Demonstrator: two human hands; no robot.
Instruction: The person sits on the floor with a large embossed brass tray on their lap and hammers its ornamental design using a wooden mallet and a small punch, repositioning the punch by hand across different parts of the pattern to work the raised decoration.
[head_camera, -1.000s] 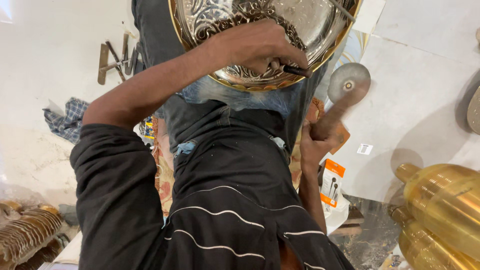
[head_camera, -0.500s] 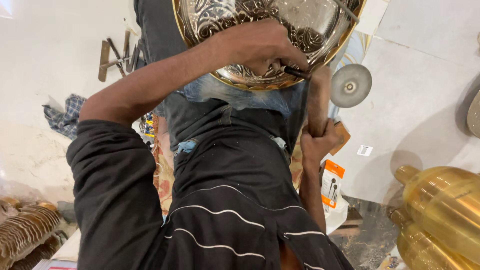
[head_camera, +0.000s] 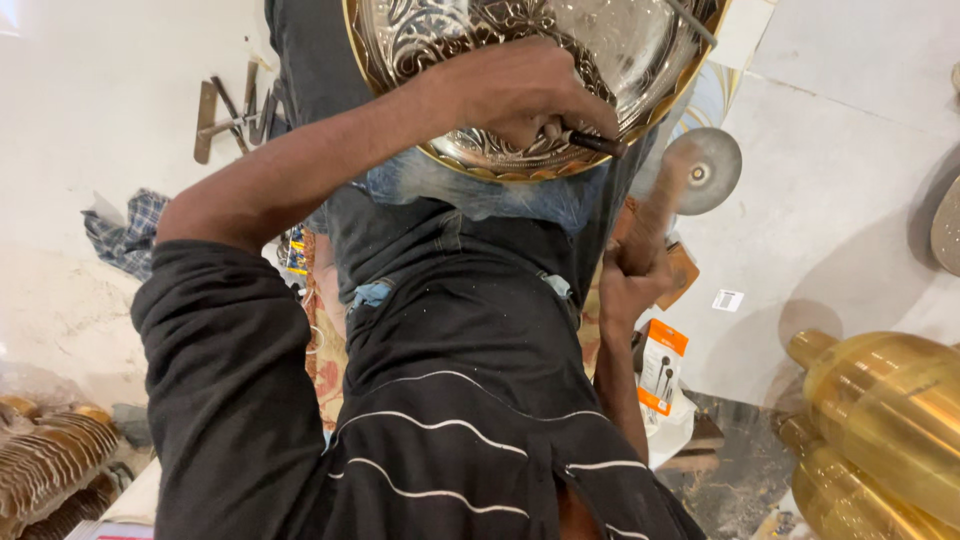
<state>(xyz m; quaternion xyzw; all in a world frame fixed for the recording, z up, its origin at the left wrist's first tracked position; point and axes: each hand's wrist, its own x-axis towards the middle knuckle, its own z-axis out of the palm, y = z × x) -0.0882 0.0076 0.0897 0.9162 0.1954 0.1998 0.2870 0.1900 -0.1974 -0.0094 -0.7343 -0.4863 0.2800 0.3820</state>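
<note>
Head view: hands clamp a chisel (head_camera: 590, 142) on the embossed brass tray (head_camera: 470, 40) and a hammer (head_camera: 680, 185).

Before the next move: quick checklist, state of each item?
1. Punch gripped in the left hand: ok.
2. Hammer gripped in the right hand: ok.
3. Hammer head apart from the punch: ok.
4. Engraved metal tray resting on the lap: ok.
5. Punch tip seated on the tray: cannot tell, the hand hides it.
</note>
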